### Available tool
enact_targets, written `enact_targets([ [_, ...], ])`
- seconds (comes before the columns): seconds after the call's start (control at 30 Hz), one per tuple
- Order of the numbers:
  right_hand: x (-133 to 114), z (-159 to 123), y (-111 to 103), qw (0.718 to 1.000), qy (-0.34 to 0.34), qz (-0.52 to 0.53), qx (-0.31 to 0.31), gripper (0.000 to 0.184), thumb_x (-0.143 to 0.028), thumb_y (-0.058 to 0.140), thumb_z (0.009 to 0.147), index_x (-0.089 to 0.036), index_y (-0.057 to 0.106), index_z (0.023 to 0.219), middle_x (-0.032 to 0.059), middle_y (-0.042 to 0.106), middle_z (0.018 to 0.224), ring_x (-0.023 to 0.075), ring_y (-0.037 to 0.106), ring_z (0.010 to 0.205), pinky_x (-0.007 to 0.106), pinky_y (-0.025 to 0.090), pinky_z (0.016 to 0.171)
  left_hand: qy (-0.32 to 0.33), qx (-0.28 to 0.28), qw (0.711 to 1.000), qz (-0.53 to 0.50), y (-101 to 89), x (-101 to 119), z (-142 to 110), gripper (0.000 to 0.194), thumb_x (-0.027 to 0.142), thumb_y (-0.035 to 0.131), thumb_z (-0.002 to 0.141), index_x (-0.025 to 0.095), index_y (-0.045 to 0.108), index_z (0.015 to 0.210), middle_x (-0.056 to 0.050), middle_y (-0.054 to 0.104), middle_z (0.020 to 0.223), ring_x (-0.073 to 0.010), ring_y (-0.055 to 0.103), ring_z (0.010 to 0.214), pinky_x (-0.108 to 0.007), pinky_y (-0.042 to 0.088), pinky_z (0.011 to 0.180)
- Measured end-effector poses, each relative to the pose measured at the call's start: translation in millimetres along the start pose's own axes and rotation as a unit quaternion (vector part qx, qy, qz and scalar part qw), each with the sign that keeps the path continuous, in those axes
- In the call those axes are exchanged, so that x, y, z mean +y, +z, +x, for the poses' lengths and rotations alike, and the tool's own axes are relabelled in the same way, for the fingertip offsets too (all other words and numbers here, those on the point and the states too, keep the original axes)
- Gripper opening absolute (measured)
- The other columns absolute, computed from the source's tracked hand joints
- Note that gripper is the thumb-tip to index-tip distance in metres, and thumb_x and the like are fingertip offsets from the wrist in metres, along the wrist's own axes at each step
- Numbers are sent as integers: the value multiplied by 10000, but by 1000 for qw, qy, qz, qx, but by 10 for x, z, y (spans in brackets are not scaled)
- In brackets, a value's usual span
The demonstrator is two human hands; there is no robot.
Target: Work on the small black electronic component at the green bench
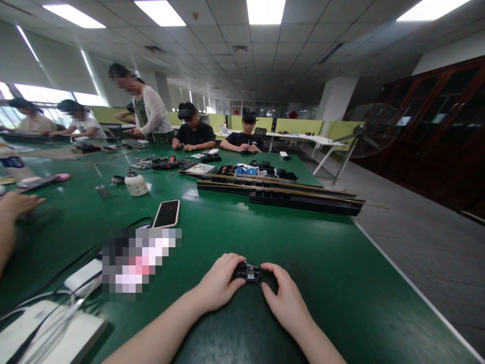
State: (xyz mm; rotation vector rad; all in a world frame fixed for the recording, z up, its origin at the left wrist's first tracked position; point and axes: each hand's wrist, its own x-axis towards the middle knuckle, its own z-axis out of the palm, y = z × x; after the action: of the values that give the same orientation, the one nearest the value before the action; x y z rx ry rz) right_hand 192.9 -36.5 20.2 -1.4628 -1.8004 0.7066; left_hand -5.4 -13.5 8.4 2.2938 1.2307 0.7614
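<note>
A small black plastic part with bright metal pieces in it [250, 273] lies just above the green table, in front of me. My left hand [223, 280] grips its left side, fingers on the far edge and thumb on the near edge. At the right end is my right hand [284, 293], its index finger and thumb apart around that end. Whether those fingertips touch the part I cannot tell. The exact kind of part is too small to make out.
A phone [167, 214] lies left of centre, near a white jar [135, 184]. Cables and a white box [49, 331] occupy the near left. Long black trays [306, 204] with thin rods lie across the table. Another person's hand [18, 205] rests at far left; several people work beyond.
</note>
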Motion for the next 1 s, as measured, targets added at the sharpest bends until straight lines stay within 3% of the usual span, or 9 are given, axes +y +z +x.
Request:
enact_targets([
  [0.67,-11,-3,-9,1000,-4,7,7,321,-138,496,704,-213,613,993,57,651,1046,222,577,1031,368,434,945,-6,-6,1000,-9,-5,-6,5,374,170,597,789,224,477,1139,-60,545,1088,-232,486,1025,-392,397,911],
  [1.0,21,10,-5,1000,-6,20,4,245,-257,441,825,-223,624,984,58,659,1025,208,587,1002,354,447,913,-5,-5,1000,-7,-1,-8,4,387,181,606,784,227,478,1147,-59,549,1089,-229,490,1020,-383,398,903],
])
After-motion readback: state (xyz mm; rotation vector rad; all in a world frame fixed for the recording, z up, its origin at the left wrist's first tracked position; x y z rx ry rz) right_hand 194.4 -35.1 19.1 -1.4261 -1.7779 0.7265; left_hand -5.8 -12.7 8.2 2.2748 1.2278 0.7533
